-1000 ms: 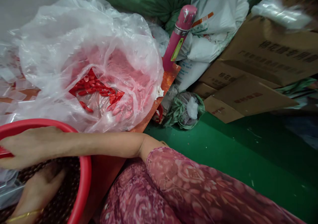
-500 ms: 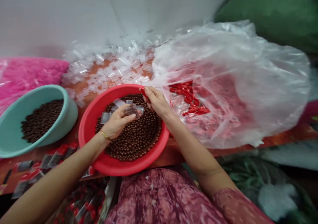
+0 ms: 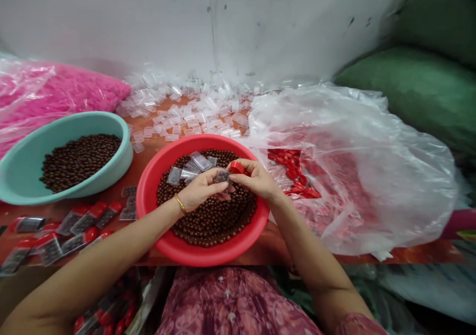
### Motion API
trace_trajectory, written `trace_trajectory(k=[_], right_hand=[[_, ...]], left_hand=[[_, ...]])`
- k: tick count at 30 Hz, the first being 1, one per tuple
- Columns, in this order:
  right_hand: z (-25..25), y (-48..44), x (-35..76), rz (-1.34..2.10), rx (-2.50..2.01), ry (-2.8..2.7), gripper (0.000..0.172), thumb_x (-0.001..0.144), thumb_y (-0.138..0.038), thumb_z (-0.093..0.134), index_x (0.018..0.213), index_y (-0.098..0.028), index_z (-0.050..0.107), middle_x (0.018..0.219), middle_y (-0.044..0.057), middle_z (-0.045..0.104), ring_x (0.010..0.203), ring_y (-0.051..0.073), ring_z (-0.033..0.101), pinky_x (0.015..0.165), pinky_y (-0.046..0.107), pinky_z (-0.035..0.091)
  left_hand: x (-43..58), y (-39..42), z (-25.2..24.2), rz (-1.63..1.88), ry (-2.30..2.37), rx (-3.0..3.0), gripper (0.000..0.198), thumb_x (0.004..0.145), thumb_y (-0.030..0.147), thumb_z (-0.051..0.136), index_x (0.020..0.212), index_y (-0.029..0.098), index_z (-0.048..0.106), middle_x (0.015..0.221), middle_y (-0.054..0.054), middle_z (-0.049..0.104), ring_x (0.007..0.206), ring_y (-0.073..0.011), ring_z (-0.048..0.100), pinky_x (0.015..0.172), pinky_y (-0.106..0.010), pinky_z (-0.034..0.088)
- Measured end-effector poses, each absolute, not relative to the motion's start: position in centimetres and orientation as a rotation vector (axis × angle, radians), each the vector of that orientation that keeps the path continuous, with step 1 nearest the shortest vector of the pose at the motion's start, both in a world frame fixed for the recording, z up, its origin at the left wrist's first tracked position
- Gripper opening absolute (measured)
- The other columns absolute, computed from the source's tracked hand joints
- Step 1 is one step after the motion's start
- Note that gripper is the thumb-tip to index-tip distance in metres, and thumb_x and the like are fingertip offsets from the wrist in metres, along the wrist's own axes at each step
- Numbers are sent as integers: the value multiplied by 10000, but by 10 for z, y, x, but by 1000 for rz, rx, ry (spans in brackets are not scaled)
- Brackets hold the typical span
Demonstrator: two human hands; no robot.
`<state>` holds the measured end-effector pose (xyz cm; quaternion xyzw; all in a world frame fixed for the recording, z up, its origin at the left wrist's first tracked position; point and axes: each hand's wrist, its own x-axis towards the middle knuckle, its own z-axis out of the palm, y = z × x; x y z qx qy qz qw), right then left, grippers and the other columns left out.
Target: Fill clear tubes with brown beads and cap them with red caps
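Grey wall [image 3: 167, 27] runs behind everything, beyond both hands. Red-brown table [image 3: 147, 171] spreads under & around the work area. Big clear bag [image 3: 390, 166] lies to R of R hand, mouth facing it, red pieces [image 3: 292, 169] showing thru the opening. Green sack [image 3: 412, 92] sits well beyond R hand, behind that bag. Pink-filled bag [image 3: 67, 87] is far off to L of L hand, toward the wall. Red basin [image 3: 208, 256] is directly under both hands; teal basin [image 3: 22, 176] stands L of L hand, tilted, w/ dark beads [image 3: 84, 161] in it.

L hand [image 3: 199, 191], gold bracelet [image 3: 180, 203] at wrist, grips a small filled case [image 3: 222, 176] btwn thumb & fingers, over the red basin. R hand [image 3: 256, 176] pinches a red cap [image 3: 237, 167] right at the case's end; can't tell if cap's seated.

Red-capped packs [image 3: 73, 244] lie L of L forearm; more packs [image 3: 111, 305] sit below that forearm, under table edge. Loose clear cases [image 3: 201, 109] scatter beyond the hands; a few grey-clear cases [image 3: 201, 161] rest in the red basin, just past L hand. Smallest: brown balls [image 3: 208, 226], under both hands.
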<state>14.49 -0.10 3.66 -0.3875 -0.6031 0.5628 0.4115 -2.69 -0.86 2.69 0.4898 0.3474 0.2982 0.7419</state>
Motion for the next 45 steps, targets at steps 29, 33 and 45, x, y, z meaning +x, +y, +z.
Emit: trace_trajectory(k=[29, 33, 45], right_hand=[[12, -31, 141, 801, -1067, -1996, 481, 913, -323, 373, 1379, -211, 399, 1296, 56, 557, 1138, 183, 560, 1003, 359, 422], [19, -31, 147, 770, -1023, -2027, 452, 910, -349, 370, 1319, -198, 489, 1104, 59, 669, 919, 168, 648, 834, 307, 512], [29, -17, 115, 1429, -1099, -1410, 654, 880, -617, 149, 1237, -204, 509, 934, 47, 608, 710, 127, 571, 659, 282, 478]], left_hand=[[-21, -16, 6, 916, 1128, 1659, 198, 694, 329, 584, 742, 152, 511, 635, 41, 502, 594, -96, 435, 556, -212, 368], [-21, -19, 10, 893, 1097, 1676, 226, 691, 358, 584, 749, 148, 526, 643, 41, 504, 597, -94, 435, 562, -212, 377], [-12, -32, 40, 431, 1039, 2098, 95, 592, 195, 568, 562, 158, 486, 495, 54, 429, 454, -81, 374, 471, -214, 299]])
